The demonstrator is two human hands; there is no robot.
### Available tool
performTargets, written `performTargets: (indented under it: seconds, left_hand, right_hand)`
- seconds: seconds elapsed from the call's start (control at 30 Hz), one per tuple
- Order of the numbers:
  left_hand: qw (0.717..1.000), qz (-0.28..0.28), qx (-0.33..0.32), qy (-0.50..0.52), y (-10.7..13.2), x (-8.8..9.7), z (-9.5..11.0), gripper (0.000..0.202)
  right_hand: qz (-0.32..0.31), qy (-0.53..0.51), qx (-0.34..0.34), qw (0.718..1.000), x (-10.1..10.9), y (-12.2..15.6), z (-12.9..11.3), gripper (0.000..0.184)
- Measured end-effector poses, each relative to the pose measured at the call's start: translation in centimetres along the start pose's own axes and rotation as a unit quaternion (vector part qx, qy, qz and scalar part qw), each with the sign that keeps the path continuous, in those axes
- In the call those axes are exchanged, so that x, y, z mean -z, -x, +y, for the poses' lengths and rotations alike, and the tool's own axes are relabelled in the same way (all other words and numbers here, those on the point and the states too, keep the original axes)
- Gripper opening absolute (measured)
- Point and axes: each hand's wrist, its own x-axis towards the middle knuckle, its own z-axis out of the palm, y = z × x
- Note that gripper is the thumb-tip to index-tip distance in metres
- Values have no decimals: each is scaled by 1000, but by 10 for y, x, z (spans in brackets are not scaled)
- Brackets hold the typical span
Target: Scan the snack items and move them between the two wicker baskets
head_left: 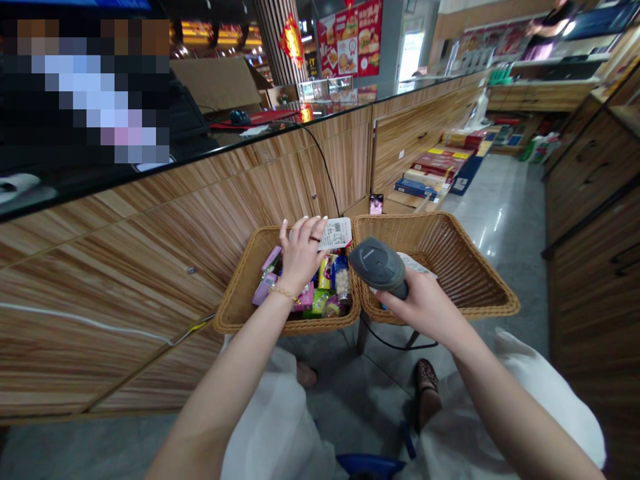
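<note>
In the head view, the left grip (301,257) is closed on a white barcoded pack (337,233), whose printed face shows just right of the fingertips. The right grip (425,303) is wrapped around the handle of a dark grey scanner (376,261), its head tilted up and leftward, near the pack but apart from it. Beneath the left grip sits a wicker basket (293,327) of bright small packets (320,301). Beyond and to the right of the right grip, a second basket (480,280) holds a white packet (419,265), partly hidden by the scanner and hand. Past both grips, farther off, a mouse (240,117) rests on the dark-topped counter (220,141).
</note>
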Motion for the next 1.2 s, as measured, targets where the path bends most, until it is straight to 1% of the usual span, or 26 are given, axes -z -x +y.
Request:
performTargets:
  seconds: [0.1, 0.17, 0.27, 0.4, 0.47, 0.5, 0.53, 0.6, 0.73, 0.8, 0.9, 1.03, 1.13, 1.2]
  left_hand:
    - [1000, -2, -20, 8, -4, 5, 3, 76]
    - [999, -3, -36, 18, -9, 10, 10, 77]
    - [997, 2, -64, 36, -21, 14, 28, 74]
    - [991, -9, -119, 51, -35, 10, 59, 62]
    - [987, -22, -149, 53, -39, 8, 67, 64]
    - [986, -27, -159, 52, -40, 7, 68, 66]
    - [985, -30, -163, 50, -40, 8, 66, 70]
    - [987, -34, -148, 47, -39, 11, 55, 77]
    - [995, -48, -79, 38, -31, 22, 20, 84]
    - [996, -57, -58, 29, -23, 24, 3, 83]
    - [997, -72, -38, 13, -10, 22, -16, 78]
    - [995, -96, -15, 5, 7, 18, -34, 69]
    - [993, -114, 2, 8, 18, 22, -48, 64]
    - [991, -130, 8, 12, 27, 27, -58, 66]
  right_hand:
    - [8, 0, -2, 1000, 3, 1, 1, 17]
    - [14, -5, -8, 1000, 6, 2, 1, 16]
    - [32, -14, -11, 999, 11, 5, 0, 14]
    - [43, -28, 7, 999, 16, 10, -3, 14]
    - [41, -37, 10, 998, 18, 10, -4, 13]
    - [39, -39, 7, 998, 18, 9, -4, 12]
    - [36, -41, 0, 999, 19, 9, -4, 11]
    - [30, -40, -16, 999, 19, 7, -2, 10]
    - [21, -37, -29, 999, 19, 4, 1, 13]
    - [16, -37, -29, 999, 18, 3, 1, 12]
    - [12, -36, -26, 999, 15, 2, 1, 10]
    - [9, -30, -25, 999, 12, 0, 3, 10]
    - [8, -32, -23, 999, 11, 0, 4, 10]
    - [6, -34, -25, 999, 10, 0, 4, 11]
